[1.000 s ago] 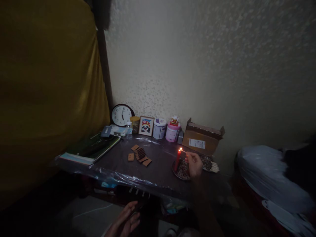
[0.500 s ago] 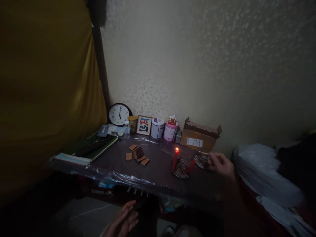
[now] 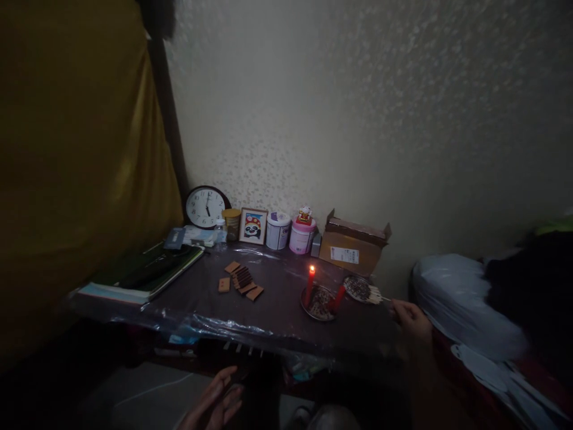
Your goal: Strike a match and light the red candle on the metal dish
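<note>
My right hand [image 3: 410, 318] is at the table's right side, its fingers pinched on a thin pale stick [image 3: 385, 299] that looks like a match. The stick's far end is beside several similar sticks [image 3: 374, 294] at the edge of a small dish [image 3: 351, 296] with dark and pale bits in it. A nearer dish [image 3: 319, 319] bears a lit red candle [image 3: 310, 288] and a shorter, unlit red candle [image 3: 339, 297]. Below the table's front edge, my left hand [image 3: 217, 400] is held with fingers apart and nothing in it.
Small tan matchboxes [image 3: 224, 285] lie mid-table. Behind stand a clock [image 3: 205, 207], a panda picture [image 3: 253, 227], a white tin [image 3: 278, 232], a pink tin [image 3: 301, 237] and a cardboard box [image 3: 358, 248]. A green book [image 3: 150, 275] lies left; a plastic bag [image 3: 461, 298] is at right.
My right hand has drawn back from over the far dish to its right, uncovering the pale sticks there. The view has shifted slightly right. The left hand keeps its pose.
</note>
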The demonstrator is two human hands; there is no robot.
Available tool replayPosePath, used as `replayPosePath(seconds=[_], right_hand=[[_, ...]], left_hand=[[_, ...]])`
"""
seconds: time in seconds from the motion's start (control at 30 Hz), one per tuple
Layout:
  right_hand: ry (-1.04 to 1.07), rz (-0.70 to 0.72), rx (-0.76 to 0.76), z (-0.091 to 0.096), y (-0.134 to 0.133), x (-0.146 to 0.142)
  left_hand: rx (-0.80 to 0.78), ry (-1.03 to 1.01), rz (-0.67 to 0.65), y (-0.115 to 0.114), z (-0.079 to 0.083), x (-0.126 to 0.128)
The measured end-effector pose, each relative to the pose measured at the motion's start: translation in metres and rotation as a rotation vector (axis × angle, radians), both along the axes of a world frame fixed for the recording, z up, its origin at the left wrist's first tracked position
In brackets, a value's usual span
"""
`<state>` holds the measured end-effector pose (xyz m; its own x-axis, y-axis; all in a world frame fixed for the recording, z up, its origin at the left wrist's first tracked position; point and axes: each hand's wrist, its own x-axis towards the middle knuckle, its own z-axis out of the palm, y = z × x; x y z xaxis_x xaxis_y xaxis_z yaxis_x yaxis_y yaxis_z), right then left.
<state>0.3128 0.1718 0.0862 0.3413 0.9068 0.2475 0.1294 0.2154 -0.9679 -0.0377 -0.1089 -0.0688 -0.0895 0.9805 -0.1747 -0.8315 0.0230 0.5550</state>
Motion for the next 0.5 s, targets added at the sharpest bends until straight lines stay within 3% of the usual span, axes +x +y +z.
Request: replayPosePath(seconds=[0.23,0.5], right_hand=[[0.022,-0.061,-0.143,-0.038,0.014,0.026],[-0.089,-0.077,-0.140,-0.073,0.052,0.041]], left_hand=[[-0.038,0.004,-0.007,0.003,-0.008,-0.003],[-0.058,-0.019,-0.017,0.009,-0.026,-0.005]])
